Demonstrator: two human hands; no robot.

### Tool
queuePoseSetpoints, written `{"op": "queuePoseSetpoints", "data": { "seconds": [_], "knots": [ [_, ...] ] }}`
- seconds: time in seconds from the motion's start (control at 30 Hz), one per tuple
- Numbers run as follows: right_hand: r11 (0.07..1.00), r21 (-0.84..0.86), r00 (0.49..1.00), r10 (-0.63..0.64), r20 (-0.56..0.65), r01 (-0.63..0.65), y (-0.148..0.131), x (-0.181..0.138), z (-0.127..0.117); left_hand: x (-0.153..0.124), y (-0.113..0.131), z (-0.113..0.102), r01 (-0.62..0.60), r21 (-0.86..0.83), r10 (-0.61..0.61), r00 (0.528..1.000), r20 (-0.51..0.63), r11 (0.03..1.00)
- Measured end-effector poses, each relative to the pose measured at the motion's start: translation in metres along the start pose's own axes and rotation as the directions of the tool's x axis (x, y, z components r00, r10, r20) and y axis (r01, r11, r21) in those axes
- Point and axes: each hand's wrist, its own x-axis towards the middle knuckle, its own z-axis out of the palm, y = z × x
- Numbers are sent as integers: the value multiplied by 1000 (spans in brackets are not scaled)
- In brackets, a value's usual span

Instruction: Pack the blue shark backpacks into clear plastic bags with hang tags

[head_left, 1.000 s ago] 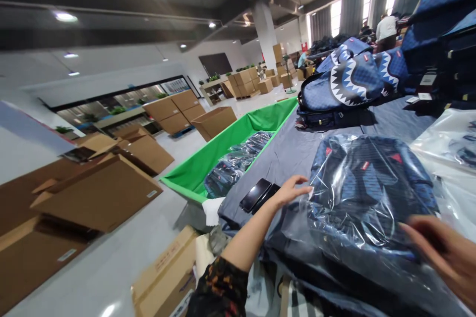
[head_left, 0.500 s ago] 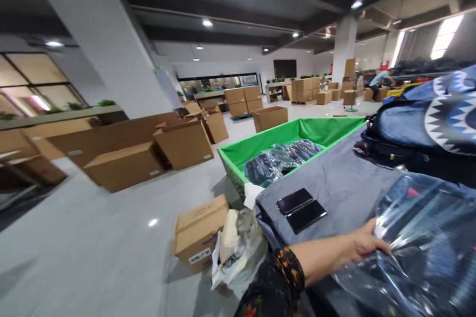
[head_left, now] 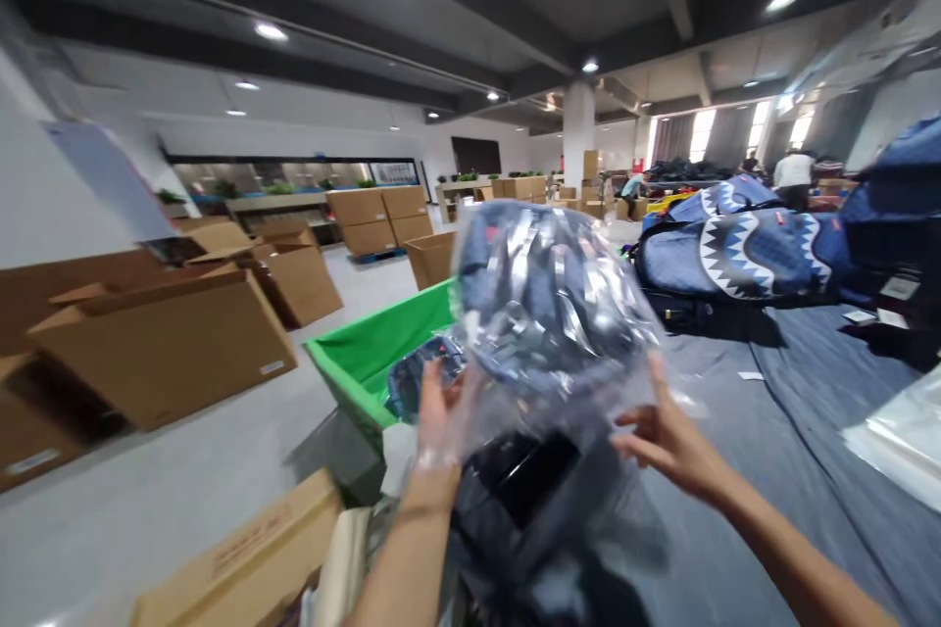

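A blue backpack in a clear plastic bag is raised in front of me above the grey-covered table, smeared a little by motion. My left hand is at its lower left, with loose plastic film over the fingers and wrist; it seems to grip the film, though the fingers are partly veiled. At the bag's lower right edge is my right hand, its fingers apart and the index finger pointing up beside the plastic. Below the bag, a dark shiny phone shows through the film.
A green-lined bin with bagged backpacks stands beyond the table's left side. Blue backpacks are piled on the grey cloth at right, near clear plastic bags. Cardboard boxes stand left; people are far off.
The bagged backpack has come up off the table at right and now hangs before me. My right hand has come into view. The camera has turned right.
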Motion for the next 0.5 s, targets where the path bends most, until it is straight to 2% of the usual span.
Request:
{"op": "queuePoseSetpoints", "data": {
  "seconds": [0.07, 0.13, 0.17, 0.2, 0.23, 0.27, 0.33, 0.4, 0.43, 0.5],
  "knots": [
    [960, -278, 998, 52, 47, -36, -11, 30, -6, 20, -27, -5, -4, 1, 4, 989, -149, 1000],
    [880, -472, 994, 88, 72, -44, -12, 57, -9, 13, -79, -7, 105, 49, -96, 983, -155, 993],
    [869, -493, 992, 92, 80, -41, -6, 68, -9, 3, -110, -6, 195, 140, -190, 981, -50, 971],
    [872, -488, 989, 107, 100, -45, 5, 75, -10, -8, -142, -3, 231, 252, -259, 962, 82, 940],
    [871, -488, 984, 132, 118, -59, 19, 80, -12, -19, -173, 1, 243, 383, -339, 917, 209, 891],
    [870, -486, 978, 166, 126, -85, 37, 82, -16, -29, -202, 7, 231, 528, -432, 852, 295, 817],
    [870, -462, 962, 250, 107, -174, 79, 87, -31, -41, -254, 21, 0, 710, -457, 766, 453, 704],
    [869, -396, 938, 344, 52, -296, 120, 96, -58, -43, -297, 34, -224, 751, -446, 687, 573, 621],
    [867, -346, 923, 385, 11, -358, 140, 104, -75, -41, -317, 38, -294, 753, -456, 649, 609, 588],
    [866, -213, 892, 441, -101, -453, 175, 124, -113, -37, -352, 42, -354, 758, -518, 569, 639, 547]
  ]
}}
